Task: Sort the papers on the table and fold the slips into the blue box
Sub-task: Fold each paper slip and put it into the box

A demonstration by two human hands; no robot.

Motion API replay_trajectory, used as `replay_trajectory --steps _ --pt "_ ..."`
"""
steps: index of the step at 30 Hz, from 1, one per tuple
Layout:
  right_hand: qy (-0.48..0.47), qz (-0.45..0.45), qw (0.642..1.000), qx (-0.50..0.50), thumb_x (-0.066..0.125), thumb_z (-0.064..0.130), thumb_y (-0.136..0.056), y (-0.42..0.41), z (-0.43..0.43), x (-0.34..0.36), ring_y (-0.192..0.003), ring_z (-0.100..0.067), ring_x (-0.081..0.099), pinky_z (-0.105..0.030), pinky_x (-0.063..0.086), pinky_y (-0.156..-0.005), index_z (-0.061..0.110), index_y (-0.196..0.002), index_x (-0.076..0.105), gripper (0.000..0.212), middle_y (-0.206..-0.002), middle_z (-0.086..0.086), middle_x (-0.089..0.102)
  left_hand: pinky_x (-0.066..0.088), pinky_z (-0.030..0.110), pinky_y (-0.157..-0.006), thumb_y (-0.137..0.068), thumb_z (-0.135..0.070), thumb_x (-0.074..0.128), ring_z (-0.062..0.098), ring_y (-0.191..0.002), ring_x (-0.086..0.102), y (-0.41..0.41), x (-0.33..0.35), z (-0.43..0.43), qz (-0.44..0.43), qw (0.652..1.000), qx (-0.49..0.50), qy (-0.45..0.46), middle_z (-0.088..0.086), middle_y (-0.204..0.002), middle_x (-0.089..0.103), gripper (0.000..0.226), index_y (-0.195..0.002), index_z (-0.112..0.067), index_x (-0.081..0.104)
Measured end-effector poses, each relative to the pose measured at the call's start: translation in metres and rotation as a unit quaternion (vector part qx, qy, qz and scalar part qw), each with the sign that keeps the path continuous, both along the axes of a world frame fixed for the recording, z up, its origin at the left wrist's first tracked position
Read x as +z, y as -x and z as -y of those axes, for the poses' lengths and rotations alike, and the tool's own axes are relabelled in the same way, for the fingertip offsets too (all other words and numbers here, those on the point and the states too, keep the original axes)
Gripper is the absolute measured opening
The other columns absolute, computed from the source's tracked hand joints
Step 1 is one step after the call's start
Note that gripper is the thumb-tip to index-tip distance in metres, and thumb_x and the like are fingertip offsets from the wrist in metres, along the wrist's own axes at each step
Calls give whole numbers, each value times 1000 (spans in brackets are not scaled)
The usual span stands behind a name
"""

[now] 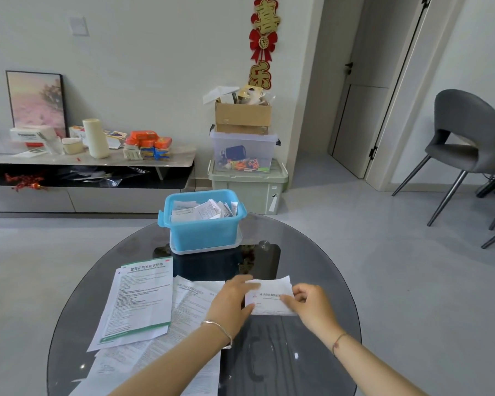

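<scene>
A white printed slip [270,294] is held just above the dark glass table [312,267], between both hands. My left hand [232,302] holds its left edge, thumb under and fingers on top. My right hand [312,305] pinches its right edge. The blue box [203,234] stands at the table's far side on a clear lid and holds several folded slips [203,211]. A stack of printed sheets [143,304], the top one with a green border, lies to the left of my left hand.
More sheets [143,364] spread toward the table's near left edge. Behind the table stand stacked storage bins [247,178] topped by a cardboard box. A low cabinet [89,164] with clutter runs along the left wall. A grey chair [469,144] stands at the right.
</scene>
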State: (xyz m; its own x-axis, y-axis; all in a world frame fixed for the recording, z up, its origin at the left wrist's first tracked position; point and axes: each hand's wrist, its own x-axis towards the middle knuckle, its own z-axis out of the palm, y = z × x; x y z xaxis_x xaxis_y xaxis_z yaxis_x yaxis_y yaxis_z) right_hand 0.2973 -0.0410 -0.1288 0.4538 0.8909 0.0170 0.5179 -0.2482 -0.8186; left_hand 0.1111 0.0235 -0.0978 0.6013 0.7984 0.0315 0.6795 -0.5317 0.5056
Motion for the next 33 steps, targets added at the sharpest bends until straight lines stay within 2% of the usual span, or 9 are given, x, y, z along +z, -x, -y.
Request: replay_trajectory --steps 2,8,13,18,21,26,29,31,33 --pt "13 -7 1000 1 76 23 -77 -1 -2 0 -58 -12 55 -26 41 -58 23 -61 61 23 -63 1 67 28 19 -110 -98 -27 50 11 -132 42 2 1 9 -18 999 -47 8 -9 -147 42 39 -137 -32 47" --pt "40 22 999 -23 72 21 -79 2 -7 2 -56 -11 56 -24 42 -56 22 -64 63 18 -61 5 65 32 27 -110 -101 -42 37 14 -132 41 10 1 21 -120 984 -124 -48 -6 -147 42 44 -143 -30 37" --pt "63 50 996 -23 67 20 -80 3 -9 5 -55 -12 52 -24 38 -54 20 -65 60 17 -61 5 61 14 32 -119 -100 -50 31 15 -146 18 12 -3 22 -160 975 -146 -48 -11 -158 19 53 -150 -34 22" --pt "65 40 997 -28 66 16 -80 2 -9 5 -55 -13 47 -25 35 -54 18 -62 56 21 -58 4 56 9 32 -118 -100 -51 28 15 -146 16 11 -3 21 -177 971 -150 -48 -11 -158 17 53 -150 -33 21" --pt "66 42 996 -29 66 17 -79 2 -10 3 -57 -15 51 -25 37 -55 17 -64 58 17 -60 3 59 3 30 -118 -101 -48 27 15 -146 17 10 -4 20 -189 966 -161 -68 -8 -158 21 51 -149 -31 24" --pt "59 56 997 -20 65 16 -80 3 -9 5 -57 -12 51 -25 38 -54 14 -74 60 8 -62 3 58 3 31 -118 -101 -50 26 16 -146 17 11 -5 19 -199 963 -170 -69 -7 -158 19 52 -150 -32 22" --pt "44 65 997 -18 67 19 -83 4 -5 7 -57 -8 50 -18 36 -50 21 -86 52 15 -64 5 57 4 33 -119 -101 -50 25 18 -145 18 12 -6 19 -210 956 -185 -82 -5 -158 20 52 -149 -33 22" --pt "15 66 998 -15 68 22 -85 7 1 9 -63 -4 52 -13 38 -51 26 -103 47 28 -77 7 61 5 36 -120 -100 -51 24 20 -145 19 11 -6 17 -224 951 -194 -90 -3 -158 20 52 -150 -32 21" --pt "-35 149 988 9 68 25 -86 9 9 11 -80 -3 53 -8 39 -62 30 -118 44 40 -100 13 55 6 36 -121 -100 -51 23 21 -145 20 11 -5 15 -231 947 -201 -97 -1 -158 21 53 -150 -31 22"
